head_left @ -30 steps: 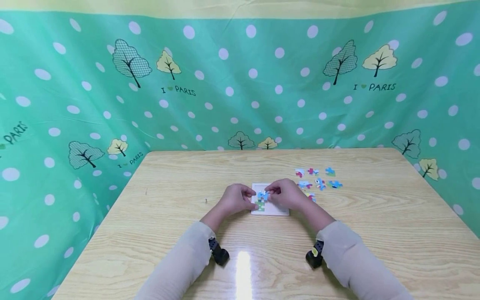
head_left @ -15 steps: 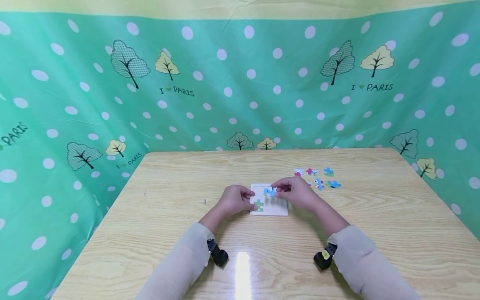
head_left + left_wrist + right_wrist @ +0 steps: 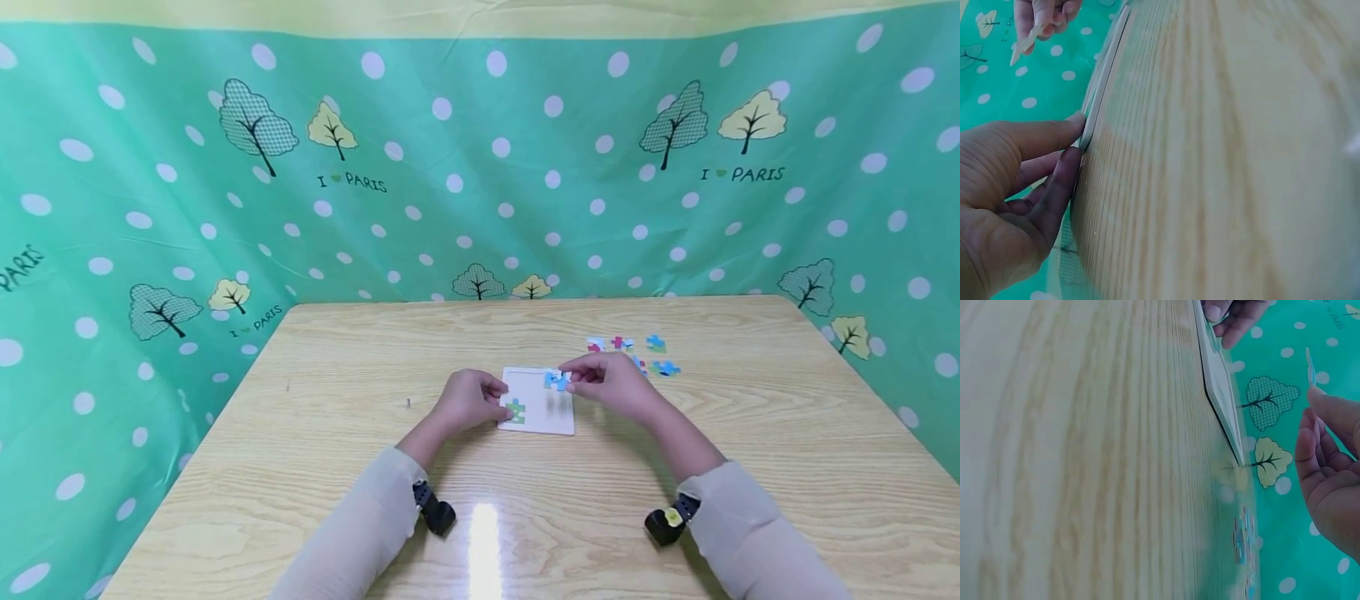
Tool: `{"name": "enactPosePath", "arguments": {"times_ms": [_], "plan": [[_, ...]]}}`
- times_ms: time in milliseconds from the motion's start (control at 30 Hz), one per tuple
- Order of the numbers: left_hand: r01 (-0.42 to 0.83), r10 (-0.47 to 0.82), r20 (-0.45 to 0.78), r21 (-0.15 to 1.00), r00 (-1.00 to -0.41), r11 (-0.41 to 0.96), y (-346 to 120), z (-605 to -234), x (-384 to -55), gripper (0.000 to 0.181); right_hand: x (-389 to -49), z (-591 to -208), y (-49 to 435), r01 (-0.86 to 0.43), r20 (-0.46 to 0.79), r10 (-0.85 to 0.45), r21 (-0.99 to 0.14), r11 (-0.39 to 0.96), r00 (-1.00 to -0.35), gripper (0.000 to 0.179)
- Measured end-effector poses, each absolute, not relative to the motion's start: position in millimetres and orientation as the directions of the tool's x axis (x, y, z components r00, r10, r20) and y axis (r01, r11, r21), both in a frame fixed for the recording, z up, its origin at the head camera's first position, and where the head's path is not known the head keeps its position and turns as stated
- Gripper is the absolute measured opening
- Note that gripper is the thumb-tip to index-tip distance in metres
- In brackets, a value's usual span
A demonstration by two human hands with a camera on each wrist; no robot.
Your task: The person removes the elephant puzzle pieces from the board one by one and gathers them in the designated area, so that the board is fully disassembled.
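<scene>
A small white puzzle tray point(image 3: 542, 421) lies on the wooden table. In its near left corner sits a green puzzle piece point(image 3: 517, 409). My left hand point(image 3: 465, 400) holds the tray's left edge, thumb and fingers spread along it; the left wrist view shows this hand point(image 3: 1013, 181) at the tray's rim. Between thumb and fingertips, my right hand point(image 3: 611, 385) pinches a blue puzzle piece point(image 3: 555, 381), raised above the tray's far right corner. Seen edge-on in the right wrist view, that piece point(image 3: 1310, 367) is clear of the tray.
Several loose puzzle pieces point(image 3: 657, 343) lie on the table point(image 3: 360, 350) beyond the right hand, partly hidden by it. A tiny dark object point(image 3: 408, 402) lies left of the left hand. A green dotted cloth point(image 3: 420, 167) hangs behind the table.
My right hand has lifted the blue piece off the tray's left part and carried it rightward. The green piece below shows more fully. My left hand stays at the tray's edge.
</scene>
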State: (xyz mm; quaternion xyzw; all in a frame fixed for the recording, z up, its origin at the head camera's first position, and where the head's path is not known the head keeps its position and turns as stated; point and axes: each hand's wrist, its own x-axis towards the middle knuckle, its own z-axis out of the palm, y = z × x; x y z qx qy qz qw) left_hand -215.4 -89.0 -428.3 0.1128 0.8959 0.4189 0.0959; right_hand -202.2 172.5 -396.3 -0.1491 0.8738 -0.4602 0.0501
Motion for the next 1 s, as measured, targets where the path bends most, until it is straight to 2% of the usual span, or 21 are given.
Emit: {"name": "enactPosePath", "arguments": {"times_ms": [467, 1000], "plan": [[0.138, 0.330, -0.082, 0.794, -0.940, 0.592, -92, -423, -212, 0.031, -195, -396, 196, -0.142, 0.016, -0.236, -0.838, 0.527, -0.972, 0.026], [0.200, 0.372, -0.067, 0.748, -0.926, 0.633, -93, -424, -211, 0.037, -182, -396, 229, -0.109, 0.023, -0.168, -0.846, 0.522, -0.986, 0.030]]}}
